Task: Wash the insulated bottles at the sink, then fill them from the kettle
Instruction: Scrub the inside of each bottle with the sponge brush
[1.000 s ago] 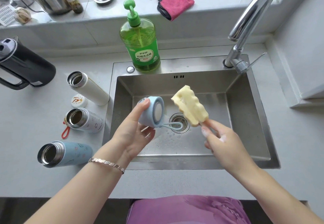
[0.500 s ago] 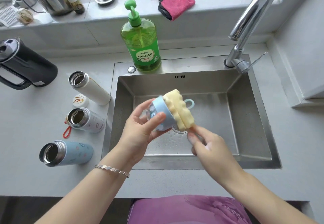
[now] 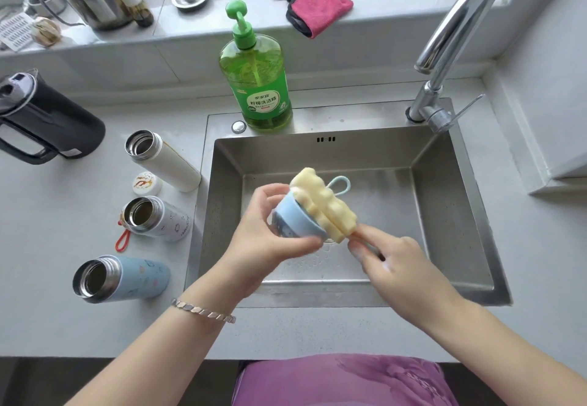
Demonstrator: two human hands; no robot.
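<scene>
Blue bottle cap (image 3: 295, 223), centre of frame above the sink (image 3: 228, 202), is clasped by the left hand (image 3: 263, 243), fingers curled round its wall. The right hand (image 3: 397, 266) pinches the handle of the yellow sponge brush (image 3: 324, 205), whose foam is pressed against the cap's right-hand end. Best practice is probably to rotate the cap against the foam, working the rim. Three uncapped insulated bottles (image 3: 127, 278) lie at centre and lower left.

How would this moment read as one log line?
left hand: grips blue lid | right hand: holds sponge brush against it | where: over sink | step: lid scrub
</scene>
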